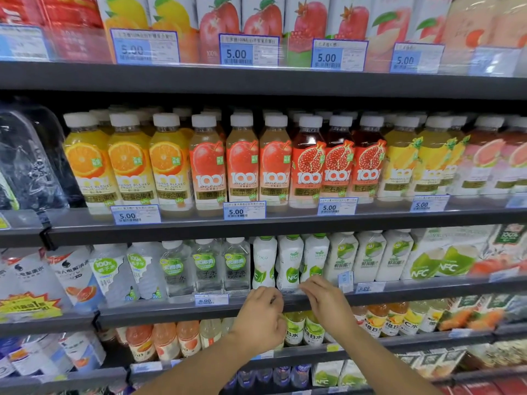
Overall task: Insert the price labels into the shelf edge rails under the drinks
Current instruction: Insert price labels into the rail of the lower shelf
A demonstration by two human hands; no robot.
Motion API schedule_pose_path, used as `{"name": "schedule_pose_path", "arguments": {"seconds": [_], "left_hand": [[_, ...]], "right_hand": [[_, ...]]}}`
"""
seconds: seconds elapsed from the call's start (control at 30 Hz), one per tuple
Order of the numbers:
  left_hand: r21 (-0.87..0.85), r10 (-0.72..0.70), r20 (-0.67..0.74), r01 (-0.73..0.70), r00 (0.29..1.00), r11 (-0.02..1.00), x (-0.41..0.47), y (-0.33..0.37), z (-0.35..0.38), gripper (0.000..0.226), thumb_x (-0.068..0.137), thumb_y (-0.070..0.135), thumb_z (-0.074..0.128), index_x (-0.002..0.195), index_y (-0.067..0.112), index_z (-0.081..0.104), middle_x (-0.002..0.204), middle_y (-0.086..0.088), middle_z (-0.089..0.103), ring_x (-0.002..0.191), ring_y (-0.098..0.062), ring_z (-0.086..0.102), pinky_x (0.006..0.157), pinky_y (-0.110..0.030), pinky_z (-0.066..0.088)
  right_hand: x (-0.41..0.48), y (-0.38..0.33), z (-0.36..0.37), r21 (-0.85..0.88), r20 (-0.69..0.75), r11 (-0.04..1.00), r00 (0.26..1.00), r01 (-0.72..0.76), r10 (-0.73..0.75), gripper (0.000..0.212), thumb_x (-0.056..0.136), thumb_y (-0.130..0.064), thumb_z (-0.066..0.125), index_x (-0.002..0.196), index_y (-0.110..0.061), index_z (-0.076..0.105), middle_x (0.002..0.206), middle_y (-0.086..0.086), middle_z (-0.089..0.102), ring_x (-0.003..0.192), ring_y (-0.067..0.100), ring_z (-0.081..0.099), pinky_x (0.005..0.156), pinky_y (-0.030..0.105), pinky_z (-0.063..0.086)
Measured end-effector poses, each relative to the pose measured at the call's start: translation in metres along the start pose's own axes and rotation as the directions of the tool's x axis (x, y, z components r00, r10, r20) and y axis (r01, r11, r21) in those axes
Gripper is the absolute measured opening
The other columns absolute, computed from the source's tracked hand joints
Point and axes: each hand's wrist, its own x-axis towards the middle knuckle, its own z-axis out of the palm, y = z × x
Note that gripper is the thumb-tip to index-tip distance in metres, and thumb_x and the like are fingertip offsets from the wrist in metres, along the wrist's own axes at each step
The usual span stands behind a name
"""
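Observation:
My left hand [261,316] and my right hand [328,302] are both at the clear edge rail [427,285] of the third shelf, below white coconut drink bottles [291,262]. Their fingertips pinch the two ends of a pale price label [289,292], which lies low against the rail and is hard to make out. To the left a "6.00" label [211,300] sits in the same rail. A second "6.00" label [369,287] sits to the right. A small blue label [345,280] stands on end between the bottles and the rail, just right of my right hand.
The shelf above holds juice bottles [242,163] with "5.00" labels [244,210] in its rail. Juice cartons [265,15] stand on the top shelf. Lower shelves carry vitamin drinks [295,329] and cartons [328,374]. A yellow promo tag [28,305] hangs at the left.

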Motion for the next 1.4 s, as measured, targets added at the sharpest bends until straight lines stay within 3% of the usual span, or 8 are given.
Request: {"name": "schedule_pose_path", "arguments": {"seconds": [0.47, 0.63, 0.77, 0.93, 1.07, 1.2, 1.3, 1.4], "left_hand": [[0.025, -0.007, 0.033, 0.006, 0.999, 1.000, 0.003, 0.000, -0.001, 0.027, 0.079, 0.028, 0.043, 0.087, 0.012, 0.064, 0.099, -0.002, 0.060, 0.093, -0.021, 0.055, 0.089, -0.035, 0.049], [0.032, -0.038, 0.034, 0.037, 0.999, 0.999, 0.007, 0.000, 0.001, 0.033, 0.081, 0.027, 0.039, 0.094, 0.012, 0.065, 0.099, -0.001, 0.058, 0.094, -0.021, 0.054, 0.090, -0.037, 0.048], [0.102, -0.064, 0.084, 0.056, 0.994, 0.993, 0.018, 0.005, 0.000, 0.045, 0.086, 0.027, 0.033, 0.122, 0.015, 0.058, 0.110, -0.003, 0.056, 0.106, -0.024, 0.048, 0.096, -0.039, 0.040], [0.117, -0.049, 0.067, 0.041, 0.997, 0.992, 0.031, 0.015, 0.004, 0.036, 0.086, 0.021, 0.046, 0.118, 0.016, 0.063, 0.114, -0.001, 0.055, 0.109, -0.025, 0.047, 0.097, -0.039, 0.040], [0.068, -0.099, 0.039, 0.096, 0.994, 0.993, 0.049, 0.036, 0.009, 0.039, 0.089, 0.026, 0.035, 0.117, 0.020, 0.062, 0.112, 0.002, 0.054, 0.107, -0.022, 0.045, 0.096, -0.038, 0.040], [0.026, -0.125, 0.005, 0.125, 0.992, 0.992, 0.066, 0.057, 0.016, 0.040, 0.089, 0.028, 0.032, 0.112, 0.020, 0.063, 0.112, 0.004, 0.054, 0.109, -0.020, 0.046, 0.096, -0.036, 0.039], [-0.059, -0.163, -0.006, 0.162, 0.987, 0.985, 0.078, 0.066, 0.019, 0.041, 0.092, 0.030, 0.031, 0.118, 0.020, 0.061, 0.114, 0.004, 0.054, 0.111, -0.018, 0.047, 0.098, -0.033, 0.040], [-0.250, -0.186, 0.002, 0.181, 0.982, 0.951, 0.089, 0.075, 0.015, 0.039, 0.101, 0.036, 0.041, 0.135, 0.022, 0.051, 0.127, 0.008, 0.052, 0.121, -0.011, 0.044, 0.104, -0.027, 0.038]], "right_hand": [[0.001, 0.003, 0.013, -0.178, 0.061, 0.979, 0.994, 0.095, -0.086, 0.021, 0.080, -0.002, 0.072, 0.097, -0.013, 0.066, 0.092, -0.002, 0.054, 0.076, 0.012, 0.052, 0.051, 0.027, 0.047], [-0.013, -0.003, 0.011, -0.233, 0.040, 0.966, 0.994, 0.108, -0.102, 0.038, 0.074, -0.001, 0.072, 0.109, -0.013, 0.065, 0.099, 0.004, 0.056, 0.080, 0.019, 0.054, 0.049, 0.030, 0.049], [-0.019, -0.005, 0.004, -0.191, 0.007, 0.982, 1.000, -0.006, 0.008, 0.040, 0.081, -0.009, 0.069, 0.119, -0.019, 0.065, 0.116, 0.004, 0.059, 0.090, 0.017, 0.062, 0.060, 0.029, 0.057], [-0.021, 0.001, -0.033, -0.019, -0.176, 0.971, 0.957, -0.238, 0.231, 0.022, 0.094, -0.015, 0.057, 0.115, -0.019, 0.064, 0.121, -0.002, 0.052, 0.078, 0.011, 0.061, 0.057, 0.024, 0.052], [-0.018, 0.029, -0.056, 0.129, -0.194, 0.887, 0.866, -0.443, 0.461, 0.034, 0.098, -0.022, 0.051, 0.131, -0.024, 0.049, 0.128, -0.011, 0.044, 0.074, 0.016, 0.063, 0.055, 0.025, 0.045], [-0.014, 0.051, -0.062, 0.099, -0.028, 0.917, 0.920, -0.387, 0.391, 0.024, 0.099, -0.022, 0.052, 0.121, -0.022, 0.061, 0.117, -0.006, 0.061, 0.096, 0.015, 0.064, 0.077, 0.028, 0.052], [-0.007, 0.056, -0.065, 0.118, -0.044, 0.945, 0.949, -0.304, 0.311, 0.015, 0.096, -0.015, 0.057, 0.105, -0.020, 0.068, 0.102, -0.005, 0.067, 0.097, 0.011, 0.061, 0.083, 0.026, 0.050], [0.007, 0.051, -0.073, 0.177, -0.047, 0.965, 0.978, -0.194, 0.205, 0.018, 0.095, -0.015, 0.060, 0.110, -0.020, 0.069, 0.103, -0.008, 0.066, 0.098, 0.006, 0.057, 0.087, 0.024, 0.047]]}}
